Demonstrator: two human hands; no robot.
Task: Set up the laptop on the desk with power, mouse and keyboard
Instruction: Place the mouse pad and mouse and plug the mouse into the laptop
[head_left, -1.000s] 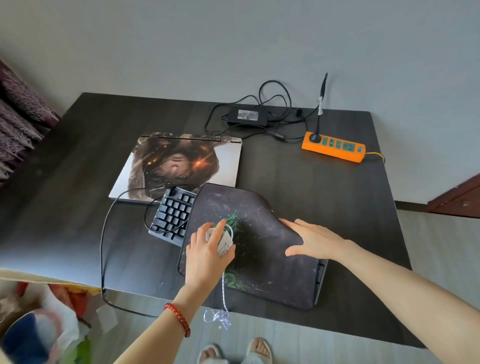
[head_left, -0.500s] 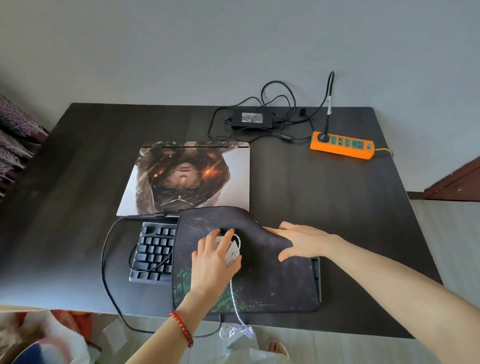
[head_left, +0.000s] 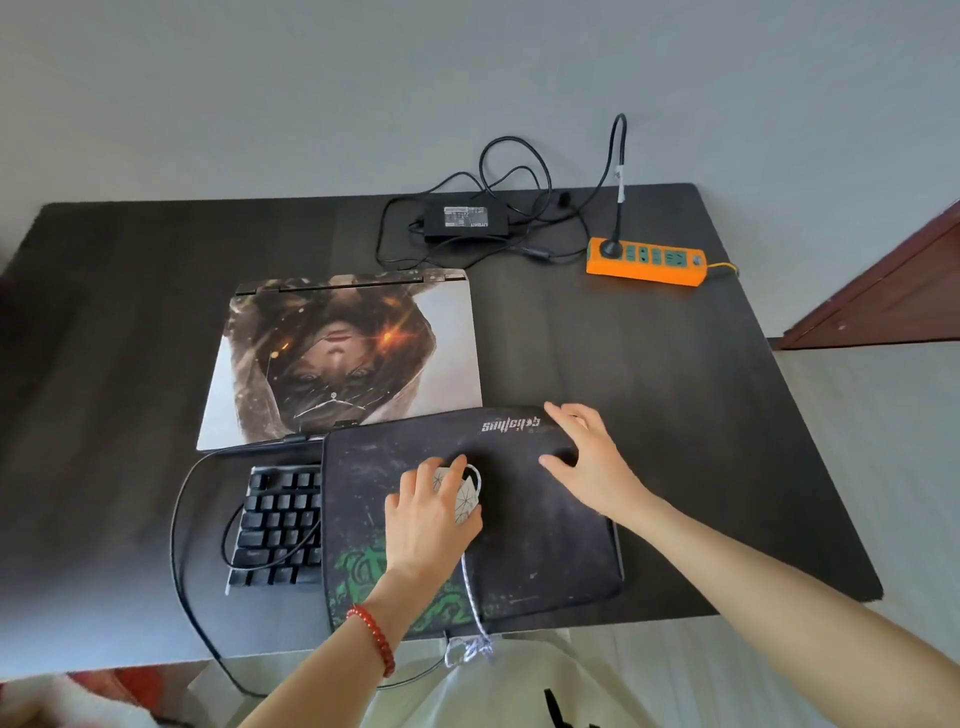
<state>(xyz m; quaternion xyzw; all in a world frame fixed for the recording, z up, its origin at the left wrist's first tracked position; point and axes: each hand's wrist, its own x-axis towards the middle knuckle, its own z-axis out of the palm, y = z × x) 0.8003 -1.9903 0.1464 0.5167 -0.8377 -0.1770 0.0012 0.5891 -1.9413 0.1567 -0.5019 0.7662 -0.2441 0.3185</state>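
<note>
A closed laptop (head_left: 343, 358) with a printed lid lies on the dark desk (head_left: 675, 415). In front of it a black mouse pad (head_left: 545, 545) covers the right part of a black keyboard (head_left: 280, 525). My left hand (head_left: 426, 525) grips a white mouse (head_left: 467, 499) on top of the pad. The mouse's braided cable (head_left: 470, 597) hangs over the front edge. My right hand (head_left: 592, 457) presses with spread fingers on the pad's far right corner. A black power adapter (head_left: 465, 221) with tangled cords sits at the back, beside an orange power strip (head_left: 647, 262).
The keyboard's black cable (head_left: 179, 545) loops off the desk's front left edge. A plug with a stiff black cord stands in the power strip. A wall runs behind the desk, and brown furniture (head_left: 883, 291) stands at the right.
The bulging mouse pad has flattened out over the keyboard. My right hand has slid to its far right corner. My left hand stays on the mouse.
</note>
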